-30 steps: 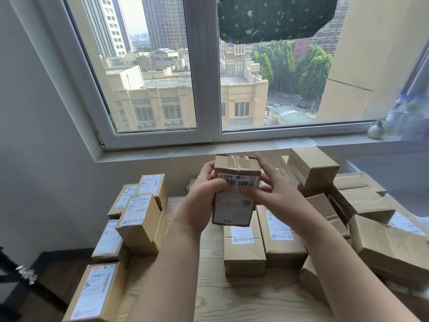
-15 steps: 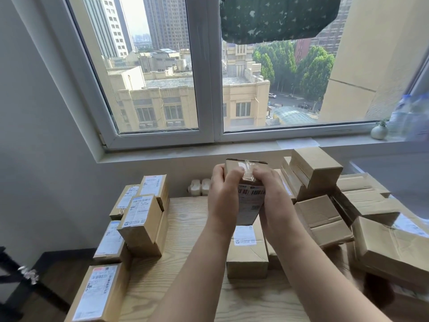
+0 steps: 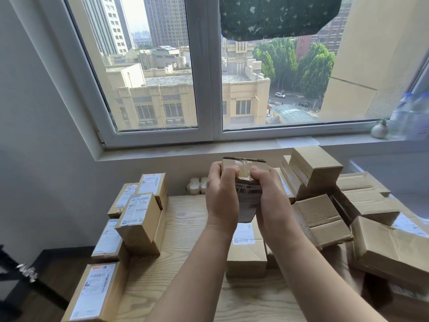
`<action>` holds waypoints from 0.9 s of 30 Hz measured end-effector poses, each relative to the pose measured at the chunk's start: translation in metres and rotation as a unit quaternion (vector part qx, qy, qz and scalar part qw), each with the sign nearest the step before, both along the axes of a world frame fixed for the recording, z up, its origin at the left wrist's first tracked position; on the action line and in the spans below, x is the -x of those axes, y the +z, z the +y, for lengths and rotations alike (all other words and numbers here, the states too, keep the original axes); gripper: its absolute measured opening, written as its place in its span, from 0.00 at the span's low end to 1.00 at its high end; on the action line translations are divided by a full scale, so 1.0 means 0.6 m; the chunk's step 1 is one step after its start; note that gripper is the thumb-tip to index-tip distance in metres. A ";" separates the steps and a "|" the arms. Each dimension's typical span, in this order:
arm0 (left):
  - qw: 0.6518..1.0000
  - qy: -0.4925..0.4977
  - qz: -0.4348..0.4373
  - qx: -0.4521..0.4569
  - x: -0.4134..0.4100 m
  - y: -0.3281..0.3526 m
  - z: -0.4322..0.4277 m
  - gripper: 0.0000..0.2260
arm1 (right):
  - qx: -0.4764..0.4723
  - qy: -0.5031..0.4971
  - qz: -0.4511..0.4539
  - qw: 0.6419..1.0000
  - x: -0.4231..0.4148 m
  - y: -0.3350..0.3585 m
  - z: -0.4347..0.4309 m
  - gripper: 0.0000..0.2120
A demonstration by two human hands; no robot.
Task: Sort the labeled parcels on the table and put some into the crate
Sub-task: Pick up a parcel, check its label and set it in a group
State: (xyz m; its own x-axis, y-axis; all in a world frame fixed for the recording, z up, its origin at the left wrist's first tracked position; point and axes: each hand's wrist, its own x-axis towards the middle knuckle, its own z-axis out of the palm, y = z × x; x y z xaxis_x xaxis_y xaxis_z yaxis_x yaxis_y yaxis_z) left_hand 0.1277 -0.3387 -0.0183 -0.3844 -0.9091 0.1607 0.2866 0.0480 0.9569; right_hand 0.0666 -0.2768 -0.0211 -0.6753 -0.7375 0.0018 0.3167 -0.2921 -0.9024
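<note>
I see both hands raised over the middle of the desk (image 3: 185, 228), gripping one small brown parcel (image 3: 248, 192) between them, clear of the desk top. My left hand (image 3: 221, 198) wraps its left side and my right hand (image 3: 271, 201) its right side, with the fingers curled over the taped upper end. The hands cover most of the parcel. Only a strip of its barcode label and its lower corner show, and I cannot read the print.

Directly below, a labelled parcel (image 3: 246, 256) lies on the desk, partly hidden by my forearms. A further box just right of it is almost fully covered. Every box I can see is closed or taped, so I cannot tell what is inside.

On the left edge stands a cluster of labelled parcels (image 3: 139, 219), some stacked. The nearest one (image 3: 95, 293) is cut off by the bottom of the frame. On the right sits a loose heap of boxes (image 3: 322, 219), several tilted against each other, and its outermost box (image 3: 390, 245) runs out of view.

Bare wood runs between the two groups, a lane from the near edge to the far edge. Two pale objects (image 3: 197, 185) sit behind the far edge, too blurred to identify. Bottles (image 3: 408, 117) on the windowsill (image 3: 232, 147) are smeared as well.
</note>
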 end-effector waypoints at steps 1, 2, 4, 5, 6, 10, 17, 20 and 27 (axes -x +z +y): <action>1.000 -0.006 -0.002 -0.005 0.000 0.002 -0.001 0.10 | -0.001 0.012 0.008 1.000 0.004 -0.002 0.000 0.09; 1.000 -0.009 -0.005 -0.009 0.000 0.003 -0.004 0.11 | -0.002 0.027 0.020 0.999 0.008 -0.005 0.001 0.14; 1.000 -0.009 -0.002 -0.024 -0.002 0.002 -0.015 0.13 | -0.002 0.065 0.054 0.996 0.019 -0.010 0.005 0.23; 0.999 -0.005 0.000 -0.036 -0.003 0.000 -0.022 0.14 | -0.001 0.087 0.072 0.994 0.027 -0.015 0.007 0.27; 0.999 -0.002 -0.002 -0.050 -0.005 -0.001 -0.029 0.16 | -0.005 0.102 0.092 0.990 0.034 -0.020 0.008 0.30; 0.988 0.028 -0.018 -0.149 -0.008 -0.006 -0.053 0.23 | -0.082 0.117 0.220 0.965 0.053 -0.038 0.002 0.39; 0.982 -0.021 -0.071 -0.175 -0.028 -0.020 -0.059 0.46 | -0.113 0.122 0.160 0.973 0.071 -0.053 -0.008 0.34; 0.982 -0.015 -0.097 -0.160 -0.039 -0.032 -0.058 0.36 | -0.130 0.117 0.127 0.976 0.079 -0.056 -0.026 0.34; 0.979 0.052 -0.130 -0.147 -0.102 -0.063 -0.070 0.21 | -0.162 0.169 0.087 0.968 0.054 -0.076 -0.082 0.27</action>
